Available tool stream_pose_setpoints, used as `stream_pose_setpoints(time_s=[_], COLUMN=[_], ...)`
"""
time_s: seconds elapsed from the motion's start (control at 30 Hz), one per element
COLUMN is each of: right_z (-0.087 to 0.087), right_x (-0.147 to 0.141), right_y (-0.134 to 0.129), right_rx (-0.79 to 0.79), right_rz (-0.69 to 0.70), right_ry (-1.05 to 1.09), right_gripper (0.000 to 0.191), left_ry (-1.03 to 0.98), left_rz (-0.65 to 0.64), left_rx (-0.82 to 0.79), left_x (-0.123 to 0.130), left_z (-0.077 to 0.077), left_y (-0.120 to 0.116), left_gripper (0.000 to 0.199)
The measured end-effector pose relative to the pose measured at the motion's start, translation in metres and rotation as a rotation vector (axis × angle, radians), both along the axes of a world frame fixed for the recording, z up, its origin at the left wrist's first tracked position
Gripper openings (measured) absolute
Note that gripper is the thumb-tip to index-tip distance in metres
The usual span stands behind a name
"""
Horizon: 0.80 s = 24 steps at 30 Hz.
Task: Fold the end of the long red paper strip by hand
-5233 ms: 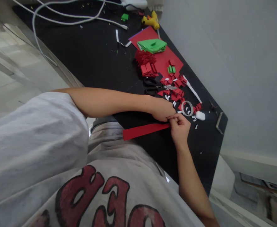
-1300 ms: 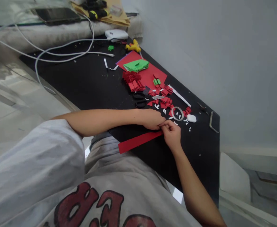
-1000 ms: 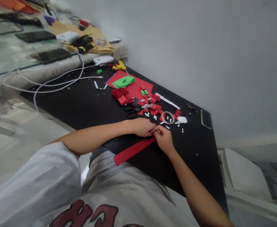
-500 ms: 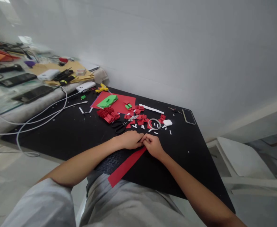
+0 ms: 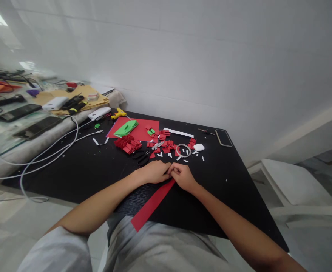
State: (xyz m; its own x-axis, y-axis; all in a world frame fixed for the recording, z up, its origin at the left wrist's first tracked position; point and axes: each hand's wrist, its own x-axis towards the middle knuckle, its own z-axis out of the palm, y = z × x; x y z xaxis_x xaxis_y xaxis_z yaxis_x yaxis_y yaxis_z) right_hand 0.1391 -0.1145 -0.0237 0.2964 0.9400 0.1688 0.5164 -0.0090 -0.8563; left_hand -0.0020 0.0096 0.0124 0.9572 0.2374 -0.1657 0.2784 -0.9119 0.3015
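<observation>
A long red paper strip [image 5: 153, 204] slants from my fingers down past the table's front edge, its loose end over my lap. My left hand [image 5: 156, 172] and my right hand [image 5: 184, 176] meet at its upper end, fingers closed and pinching the paper; the exact fold under the fingertips is hidden. Just beyond my hands lie black-handled scissors [image 5: 143, 155], blades apart, pointing away to the right. Small folded red paper pieces [image 5: 168, 144] and white paper scraps are scattered around them. A grey ring-shaped roll [image 5: 183, 150] rests to the right of the scissors.
Behind the scissors sit a red folded pile [image 5: 128, 144], green paper pieces [image 5: 126, 128] on a red sheet [image 5: 149, 124], and a yellow glue gun [image 5: 118, 113]. A white case [image 5: 199, 147], keys [image 5: 206, 132] and a phone [image 5: 223, 137] are at right. White cables [image 5: 69, 145] loop at left.
The camera view has tilted slightly, so the scene sits a little lower. Both hands remain together on the strip's upper end, with barely any motion over the table.
</observation>
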Motion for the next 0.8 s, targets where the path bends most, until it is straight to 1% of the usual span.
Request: stream_pose_setpoints(time_s=[0.53,0.8], right_z=[-0.001,0.001], right_x=[0.001,0.0001], right_y=[0.0013,0.0007], right_rx=[-0.01,-0.018], right_rz=[0.016,0.015], right_ry=[-0.008,-0.017], right_gripper=[0.016,0.016], left_ry=[-0.009,0.009], left_rz=[0.015,0.001], left_rx=[0.013,0.038], left_x=[-0.0003,-0.0005], left_z=[-0.0004,0.0027], left_y=[-0.0011,-0.0024], left_gripper=[0.023,0.022])
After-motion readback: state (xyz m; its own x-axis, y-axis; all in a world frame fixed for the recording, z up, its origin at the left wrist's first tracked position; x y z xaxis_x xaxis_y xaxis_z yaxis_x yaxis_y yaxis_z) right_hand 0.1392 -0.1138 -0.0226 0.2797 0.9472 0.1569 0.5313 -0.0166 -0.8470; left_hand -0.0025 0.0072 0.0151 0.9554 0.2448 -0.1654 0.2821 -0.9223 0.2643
